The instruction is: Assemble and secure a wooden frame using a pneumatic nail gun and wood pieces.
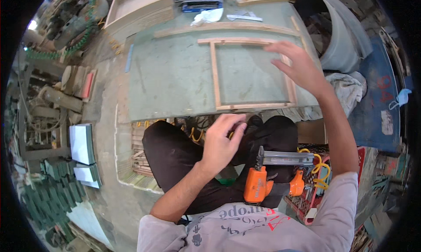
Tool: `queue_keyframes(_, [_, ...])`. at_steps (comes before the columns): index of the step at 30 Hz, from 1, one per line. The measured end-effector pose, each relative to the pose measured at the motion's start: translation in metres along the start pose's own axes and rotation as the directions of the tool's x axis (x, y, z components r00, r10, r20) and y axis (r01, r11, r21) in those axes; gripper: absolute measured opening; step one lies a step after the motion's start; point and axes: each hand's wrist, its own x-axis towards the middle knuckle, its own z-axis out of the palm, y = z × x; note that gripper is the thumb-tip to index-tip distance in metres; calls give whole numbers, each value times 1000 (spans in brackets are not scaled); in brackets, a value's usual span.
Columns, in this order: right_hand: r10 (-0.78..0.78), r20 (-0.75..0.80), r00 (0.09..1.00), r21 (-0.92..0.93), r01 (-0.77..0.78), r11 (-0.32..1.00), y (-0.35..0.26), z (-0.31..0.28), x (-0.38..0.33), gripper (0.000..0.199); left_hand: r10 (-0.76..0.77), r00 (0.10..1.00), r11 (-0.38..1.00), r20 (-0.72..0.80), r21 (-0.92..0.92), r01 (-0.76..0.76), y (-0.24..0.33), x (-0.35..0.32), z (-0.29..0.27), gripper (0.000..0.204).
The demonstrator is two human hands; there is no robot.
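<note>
A rectangular frame of thin wooden strips [215,76] lies on the green-grey tabletop, its near strip close to the table's front edge. Over the frame's far right corner is my right hand [298,67], fingers stretched forward and thumb apart; whether it touches the wood I cannot tell. My left hand [222,140] hangs above my lap, just short of the table edge. Its fingers are loosely bent, with a gap to the thumb and nothing seen between them. An orange nail gun [258,184] with a grey magazine rests on my right thigh, its yellow coiled hose [322,168] attached.
Beyond the frame a long wooden strip [228,27] crosses the tabletop [166,72]. Farther back are a white cloth [208,16], a metal square [244,18] and stacked wooden trays [138,8]. A large grey drum [346,32] stands at the right, and a red crate [302,206] beside my leg.
</note>
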Motion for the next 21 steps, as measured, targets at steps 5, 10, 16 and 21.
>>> queue_keyframes(5, [113,65,991,-25,-111,993,-19,-13,-69,27,261,949,872,-175,464,-154,-27,5,-33,24])
queue_keyframes(10, [208,80,975,-48,-205,978,-26,-12,-108,28,294,943,810,-155,564,-160,-28,11,-36,30])
queue_keyframes(16, [294,1,956,50,-294,954,-24,6,-130,29,308,925,846,-223,509,-159,-34,13,-32,29])
queue_keyframes(21, [264,-94,960,138,-250,958,-16,20,-133,26,307,923,844,-234,514,-151,-37,11,-32,30])
